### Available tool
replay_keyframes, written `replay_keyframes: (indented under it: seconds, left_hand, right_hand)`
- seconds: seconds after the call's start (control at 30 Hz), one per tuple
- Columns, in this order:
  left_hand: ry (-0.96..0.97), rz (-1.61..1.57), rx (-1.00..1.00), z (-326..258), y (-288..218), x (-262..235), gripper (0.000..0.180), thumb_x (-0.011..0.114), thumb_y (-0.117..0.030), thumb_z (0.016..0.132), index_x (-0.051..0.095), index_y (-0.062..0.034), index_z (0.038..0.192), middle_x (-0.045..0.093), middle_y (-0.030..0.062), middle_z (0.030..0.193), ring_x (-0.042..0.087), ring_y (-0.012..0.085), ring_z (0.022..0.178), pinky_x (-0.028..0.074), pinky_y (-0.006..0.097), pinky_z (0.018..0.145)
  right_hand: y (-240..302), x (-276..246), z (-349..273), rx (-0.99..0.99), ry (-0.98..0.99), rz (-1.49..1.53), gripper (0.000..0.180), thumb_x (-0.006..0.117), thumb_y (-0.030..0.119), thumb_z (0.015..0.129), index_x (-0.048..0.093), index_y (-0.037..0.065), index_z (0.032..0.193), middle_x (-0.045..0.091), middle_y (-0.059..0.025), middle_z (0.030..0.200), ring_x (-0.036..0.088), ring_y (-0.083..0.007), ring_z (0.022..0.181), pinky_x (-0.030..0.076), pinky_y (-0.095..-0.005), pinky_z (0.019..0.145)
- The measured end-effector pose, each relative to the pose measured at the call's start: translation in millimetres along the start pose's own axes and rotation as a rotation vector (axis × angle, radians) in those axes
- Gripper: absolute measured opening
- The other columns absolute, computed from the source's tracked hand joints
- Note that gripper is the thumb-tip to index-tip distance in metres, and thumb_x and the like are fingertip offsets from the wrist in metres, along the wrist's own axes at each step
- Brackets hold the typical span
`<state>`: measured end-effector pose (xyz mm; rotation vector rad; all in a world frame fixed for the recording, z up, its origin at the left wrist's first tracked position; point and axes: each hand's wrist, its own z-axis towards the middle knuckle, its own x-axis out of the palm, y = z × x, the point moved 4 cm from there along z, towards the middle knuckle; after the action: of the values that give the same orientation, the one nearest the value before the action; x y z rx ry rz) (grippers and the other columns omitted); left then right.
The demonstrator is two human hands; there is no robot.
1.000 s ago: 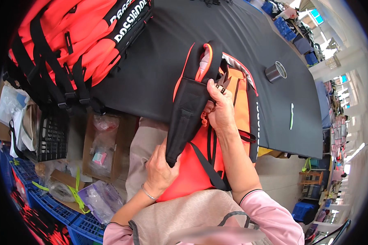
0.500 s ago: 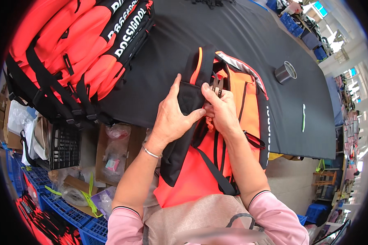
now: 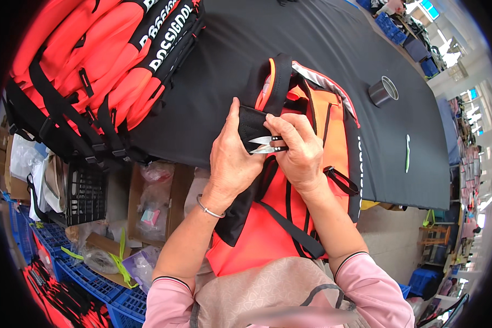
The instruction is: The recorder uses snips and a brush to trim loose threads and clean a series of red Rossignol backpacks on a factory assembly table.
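Observation:
An orange-red and black backpack [image 3: 246, 249] lies in front of me, its upper part on the black-covered table and its lower end toward my lap. My left hand [image 3: 232, 158] is closed around the padded black shoulder strap [image 3: 251, 118], thumb along its edge. In my right hand [image 3: 300, 156] is a pair of thread snips [image 3: 261, 140], blades apart and pointing left at the strap. The right fingertips are also close to the strap's edge; whether they touch it I cannot tell. Part of the strap is hidden behind my left hand.
Several similar red backpacks [image 3: 109, 60] are piled at the far left of the black table cover [image 3: 224, 44]. A metal cup [image 3: 382, 92] and a thin green-white tool [image 3: 407, 153] lie at the right. Below left are a black crate [image 3: 86, 191], a cardboard box [image 3: 177, 197] and blue pallets [image 3: 87, 279].
My right hand has turned, so the snips, earlier pointing away up the backpack, now point left at the strap. My left hand keeps its hold on the strap.

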<state>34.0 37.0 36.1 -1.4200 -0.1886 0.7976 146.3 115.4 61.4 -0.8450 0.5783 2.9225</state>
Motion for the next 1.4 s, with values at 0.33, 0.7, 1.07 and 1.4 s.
replay_keyframes:
  seconds: [0.33, 0.7, 1.07, 1.4]
  left_hand:
    - [-0.096, 0.075, 0.089, -2, 4, 0, 0.090, 0.082, -0.003, 0.073, 0.034, 0.0061, 0.148, 0.070, 0.0212, 0.106, 0.070, 0.0263, 0.102, 0.053, 0.034, 0.092]
    - [-0.039, -0.050, 0.009, 0, 3, -7, 0.092, 0.085, -0.013, 0.074, 0.034, 0.0091, 0.147, 0.071, 0.0207, 0.110, 0.070, 0.0239, 0.104, 0.051, 0.033, 0.094]
    - [-0.026, -0.083, -0.023, -2, -1, -5, 0.090, 0.085, -0.010, 0.074, 0.035, 0.0089, 0.147, 0.071, 0.0197, 0.108, 0.069, 0.0244, 0.105, 0.051, 0.033, 0.094]
    - [-0.049, -0.057, 0.002, -4, -4, -5, 0.089, 0.086, -0.010, 0.073, 0.038, 0.0081, 0.146, 0.070, 0.0220, 0.110, 0.069, 0.0252, 0.106, 0.051, 0.034, 0.094]
  right_hand:
    - [-6, -14, 9, 0.614, 0.204, 0.420, 0.010, 0.067, -0.002, 0.088, 0.058, 0.001, 0.090, 0.059, -0.0036, 0.082, 0.053, -0.0108, 0.065, 0.045, -0.0272, 0.062]
    - [0, -36, 3, 0.132, 0.126, -0.172, 0.029, 0.082, 0.008, 0.078, 0.066, 0.001, 0.101, 0.069, -0.0078, 0.091, 0.065, -0.0197, 0.084, 0.051, -0.0325, 0.075]
    - [0, -26, 13, -0.058, 0.088, -0.219, 0.029, 0.084, 0.005, 0.071, 0.067, 0.003, 0.094, 0.070, -0.0075, 0.087, 0.063, -0.0232, 0.072, 0.046, -0.0336, 0.067]
    - [4, -28, 20, -0.137, 0.077, -0.393, 0.024, 0.082, 0.014, 0.073, 0.068, 0.008, 0.092, 0.066, 0.0017, 0.083, 0.059, -0.0180, 0.072, 0.044, -0.0322, 0.064]
